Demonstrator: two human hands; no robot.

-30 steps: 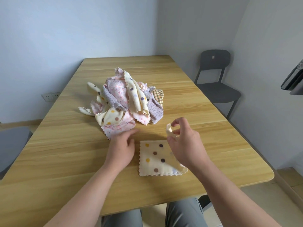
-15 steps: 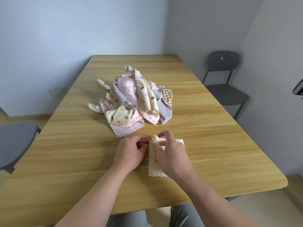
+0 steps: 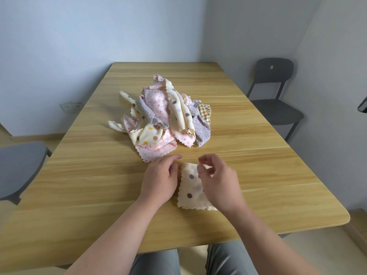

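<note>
Left hand rests relaxed beside the dotted cloth; right hand hovers above it, loosely curled, empty.

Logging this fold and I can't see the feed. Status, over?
Left hand flat at the left edge of the cloth. Right hand curled over it, grip unclear. Cloth folded, flat on table. Pile behind, not blocking.

2 hands: 1 left hand, 1 right hand. Between their fingers, 1 folded dotted cloth. Just beyond the fingertips, 1 heap of crumpled cloths, too tangled for counting. Beneath the fingers, 1 table. Well apart from the fingers, 2 chairs: 1 dark chair rightward, 1 grey chair leftward.
</note>
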